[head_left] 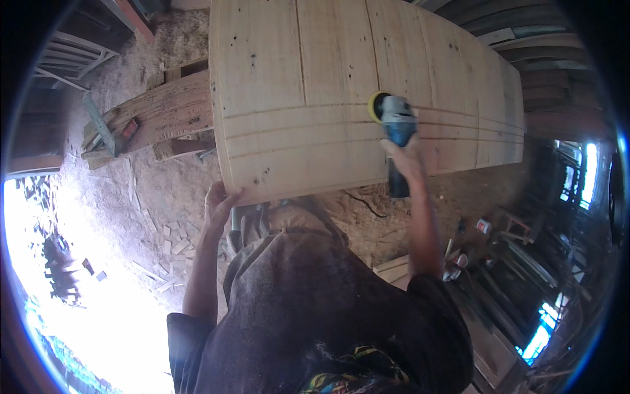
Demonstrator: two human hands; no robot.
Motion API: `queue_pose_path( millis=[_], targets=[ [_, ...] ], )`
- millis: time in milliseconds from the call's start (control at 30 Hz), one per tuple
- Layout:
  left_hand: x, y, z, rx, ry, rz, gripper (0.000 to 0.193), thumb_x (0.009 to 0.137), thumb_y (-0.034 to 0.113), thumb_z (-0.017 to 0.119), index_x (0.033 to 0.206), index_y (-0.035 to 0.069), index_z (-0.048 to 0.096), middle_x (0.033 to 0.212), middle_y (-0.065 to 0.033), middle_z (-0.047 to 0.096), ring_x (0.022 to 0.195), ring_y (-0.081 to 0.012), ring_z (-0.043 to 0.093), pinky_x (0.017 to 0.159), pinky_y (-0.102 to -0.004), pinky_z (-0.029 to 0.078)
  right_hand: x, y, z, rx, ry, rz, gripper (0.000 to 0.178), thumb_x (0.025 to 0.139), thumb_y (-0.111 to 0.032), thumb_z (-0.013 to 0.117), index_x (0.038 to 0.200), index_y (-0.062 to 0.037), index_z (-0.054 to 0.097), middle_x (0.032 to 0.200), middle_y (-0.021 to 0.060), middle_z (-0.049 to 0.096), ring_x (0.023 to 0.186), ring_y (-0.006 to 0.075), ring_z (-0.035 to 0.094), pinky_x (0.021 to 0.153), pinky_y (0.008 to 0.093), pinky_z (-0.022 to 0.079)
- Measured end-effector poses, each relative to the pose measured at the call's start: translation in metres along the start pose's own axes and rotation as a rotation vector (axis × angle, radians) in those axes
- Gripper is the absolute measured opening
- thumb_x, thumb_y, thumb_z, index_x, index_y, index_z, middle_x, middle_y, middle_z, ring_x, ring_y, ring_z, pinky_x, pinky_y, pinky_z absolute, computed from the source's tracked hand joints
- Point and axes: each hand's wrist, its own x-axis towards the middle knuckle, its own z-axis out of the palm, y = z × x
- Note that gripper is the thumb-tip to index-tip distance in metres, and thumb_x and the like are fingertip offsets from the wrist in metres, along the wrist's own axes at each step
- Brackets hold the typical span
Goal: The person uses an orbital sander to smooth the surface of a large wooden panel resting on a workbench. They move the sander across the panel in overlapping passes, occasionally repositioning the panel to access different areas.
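The right hand (403, 156) is clenched around the blue angle grinder (396, 131), disc forward on the wooden panel (315, 92), while the left hand (218, 205) grips the panel's near-left corner.

A: How is the scene lit?

B: Strong daylight is let in from the lower left, where the floor (98, 315) is blown out to white. The wooden panel (328, 85) is evenly lit.

A: And the edges?

B: Straight lines are bent near the rim, corners are blackened, and the right side is left dim and murky.
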Motion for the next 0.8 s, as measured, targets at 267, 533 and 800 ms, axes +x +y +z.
queue_pose_path(
  millis=[267,533,800],
  targets=[
    [0.006,-0.003,0.000,0.027,0.017,0.068,0.041,0.089,0.015,0.081,0.120,-0.003,0.061,0.112,-0.0128,0.070,0.100,-0.0199,0.069,0.089,-0.0329,0.056,0.018,0.077,-0.059,0.285,-0.021,0.411,0.060,0.078,-0.041,0.079,0.122,-0.0034,0.064,0.106,0.0123,0.067,0.097,0.0224,0.065,0.088,0.0396,0.052],
    [0.001,0.003,0.006,-0.070,-0.003,0.040,0.051,0.088,0.015,0.083,0.126,-0.005,0.056,0.117,-0.0156,0.068,0.101,-0.0223,0.070,0.087,-0.0344,0.058,-0.081,-0.088,0.113,0.095,-0.255,-0.297,0.055,0.078,-0.036,0.081,0.118,-0.0027,0.063,0.093,0.0093,0.071,0.085,0.0240,0.068,0.080,0.0411,0.054],
    [0.004,-0.006,0.005,0.097,0.029,0.003,0.056,0.088,0.018,0.084,0.128,-0.006,0.054,0.113,-0.0166,0.071,0.100,-0.0210,0.071,0.083,-0.0336,0.058,-0.103,-0.169,0.192,-0.245,-0.328,-0.325,0.063,0.078,-0.030,0.078,0.126,0.0029,0.055,0.106,0.0334,0.069,0.104,0.0517,0.066,0.089,0.0550,0.054]
  ],
)
